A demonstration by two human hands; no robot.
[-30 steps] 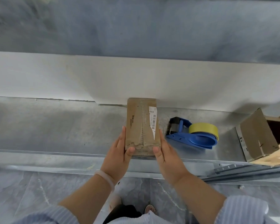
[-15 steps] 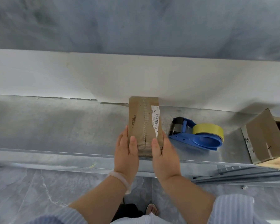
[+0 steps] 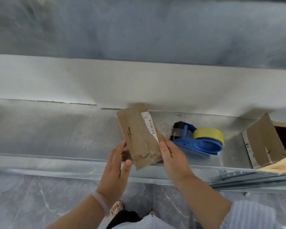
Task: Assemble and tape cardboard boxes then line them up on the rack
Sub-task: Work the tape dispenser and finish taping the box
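One box in hand: a small cardboard box, brown, long and narrow, sits between both hands at the front of the rack shelf. It is skewed, its far end angled left toward the wall panel and its near end reaching over the shelf's front lip. Whether it rests on the metal or is lifted cannot be told.
Box top: the flaps are closed and a wrinkled strip of clear tape runs along the centre seam and down over the near end. Small dark print runs along the left half.
Label: a white barcode label marked 065 lies on the right half, tapering to a point near the right thumb.
Left hand: fingers straight and together, their tips touching the box's left side. The thumb tip is at the near left corner, and nothing is gripped.
Right hand: flat against the box's right side, fingers extended, thumb along the top right edge.
Tape dispenser: blue, carrying a yellowish roll, lying on the shelf just right of the box and apart from it.
Second cardboard box: at the shelf's right end, flaps open, partly cut off by the edge of view.
Wrist: a pale translucent band circles the left wrist.
Floor: grey veined tiles below the shelf.
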